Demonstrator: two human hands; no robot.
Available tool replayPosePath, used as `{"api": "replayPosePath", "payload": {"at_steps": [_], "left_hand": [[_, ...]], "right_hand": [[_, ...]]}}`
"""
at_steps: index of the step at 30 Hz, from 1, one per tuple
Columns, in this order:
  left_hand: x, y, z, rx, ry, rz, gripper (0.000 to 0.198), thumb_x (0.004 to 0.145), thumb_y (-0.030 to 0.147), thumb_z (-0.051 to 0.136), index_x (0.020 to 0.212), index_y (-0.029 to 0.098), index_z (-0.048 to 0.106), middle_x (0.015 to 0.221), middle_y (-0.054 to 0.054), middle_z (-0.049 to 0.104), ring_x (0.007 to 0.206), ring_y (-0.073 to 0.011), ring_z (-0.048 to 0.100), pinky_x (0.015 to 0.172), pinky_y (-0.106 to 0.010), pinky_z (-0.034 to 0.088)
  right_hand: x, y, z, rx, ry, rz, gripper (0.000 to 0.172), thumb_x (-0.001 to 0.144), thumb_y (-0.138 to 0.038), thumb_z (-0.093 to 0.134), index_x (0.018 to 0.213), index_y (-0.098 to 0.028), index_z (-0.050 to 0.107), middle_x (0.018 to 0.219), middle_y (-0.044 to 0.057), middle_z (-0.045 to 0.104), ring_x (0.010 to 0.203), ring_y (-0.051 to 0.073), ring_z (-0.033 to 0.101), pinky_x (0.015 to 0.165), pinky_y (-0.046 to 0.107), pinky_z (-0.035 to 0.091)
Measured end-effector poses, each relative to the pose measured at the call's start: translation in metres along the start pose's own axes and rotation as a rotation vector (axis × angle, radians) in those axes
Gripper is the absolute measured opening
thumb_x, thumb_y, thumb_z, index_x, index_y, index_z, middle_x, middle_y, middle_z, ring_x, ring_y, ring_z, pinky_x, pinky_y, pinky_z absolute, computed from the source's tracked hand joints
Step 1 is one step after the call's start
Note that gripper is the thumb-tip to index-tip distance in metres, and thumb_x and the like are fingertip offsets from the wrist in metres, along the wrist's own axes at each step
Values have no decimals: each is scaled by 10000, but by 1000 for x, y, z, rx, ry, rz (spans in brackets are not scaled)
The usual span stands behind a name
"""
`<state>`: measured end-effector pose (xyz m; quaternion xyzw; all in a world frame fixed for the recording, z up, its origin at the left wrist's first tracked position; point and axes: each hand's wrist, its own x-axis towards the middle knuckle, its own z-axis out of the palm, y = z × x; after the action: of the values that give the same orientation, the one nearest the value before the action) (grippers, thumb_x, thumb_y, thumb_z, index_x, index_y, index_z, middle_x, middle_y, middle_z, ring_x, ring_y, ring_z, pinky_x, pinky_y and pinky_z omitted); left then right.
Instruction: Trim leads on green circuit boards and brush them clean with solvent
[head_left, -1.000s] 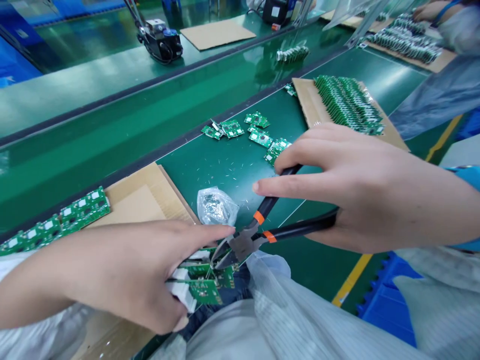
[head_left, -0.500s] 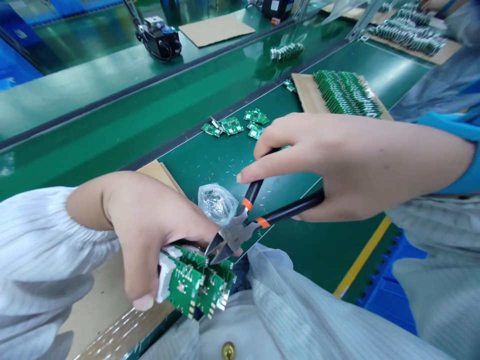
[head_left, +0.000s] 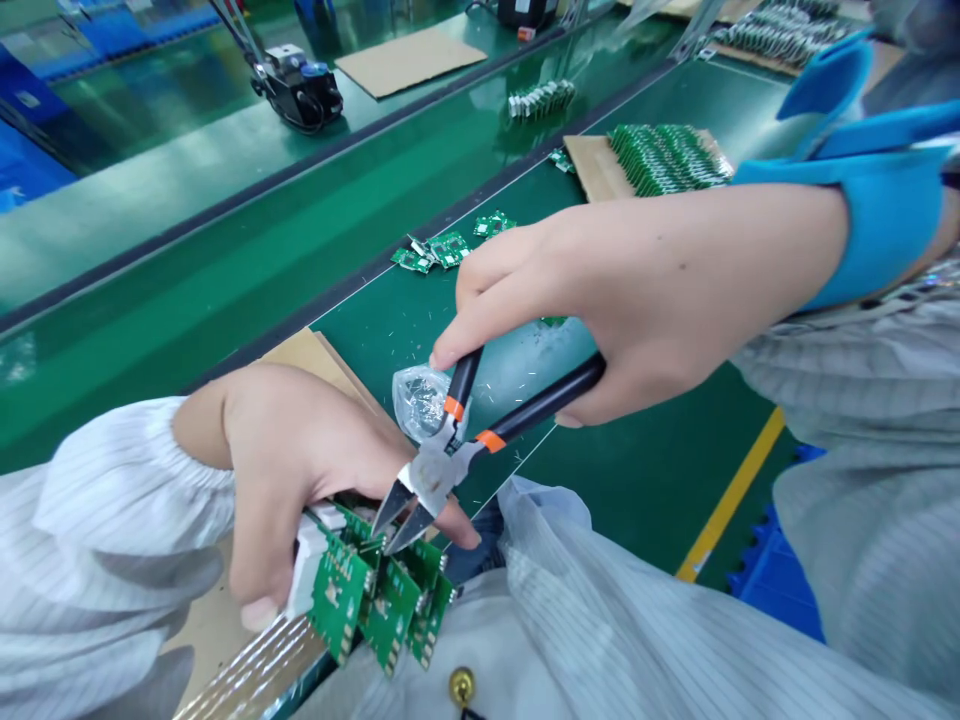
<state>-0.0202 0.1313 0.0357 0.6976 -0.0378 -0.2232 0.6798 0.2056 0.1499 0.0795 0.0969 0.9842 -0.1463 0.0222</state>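
My left hand [head_left: 292, 480] grips a cluster of green circuit boards [head_left: 379, 595] with white connectors [head_left: 306, 570] along one side. My right hand [head_left: 637, 290] holds black-handled diagonal cutters [head_left: 525, 415] with orange bands. The steel jaws [head_left: 424, 490] stand slightly apart, their tips just above the boards, and I cannot tell whether they touch. A crumpled clear plastic bag [head_left: 421, 403] lies on the green bench under the cutters. Small cut boards [head_left: 435, 250] lie beyond my right fingers.
A pile of boards stands on cardboard [head_left: 667, 158] at the far side of the bench. Beyond a raised divider lies another green bench, holding a black device [head_left: 296, 88] and a cardboard sheet [head_left: 409, 60]. A blue crate [head_left: 780, 590] sits on the floor at lower right.
My right hand has moved up and left, now covering some small boards. The cutter jaws have moved closer to the boards, and my left hand has tilted the cluster. The view has shifted slightly.
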Motion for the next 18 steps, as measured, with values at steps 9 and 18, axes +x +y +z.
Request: {"api": "replayPosePath", "payload": {"at_steps": [9,18], "left_hand": [[-1,-3,1,5,-2,5,812,638,190,757,1347,-17,419,1248,-124,624,1054,-181,611,1005,-195,356],[3,0,1,46,-40,-91,993,447,110,857,1356,100,456,1239,-64,640,1183,-225,540,1058,-245,324]], "right_hand": [[10,0,-1,-5,-27,-68,573,695,-377,725,1221,-218,562,992,5,591,837,131,533,698,288,424],[14,2,-4,-56,-59,-92,571,751,-521,615,1212,-188,559,1033,-2,582,855,119,566,701,265,433]]}}
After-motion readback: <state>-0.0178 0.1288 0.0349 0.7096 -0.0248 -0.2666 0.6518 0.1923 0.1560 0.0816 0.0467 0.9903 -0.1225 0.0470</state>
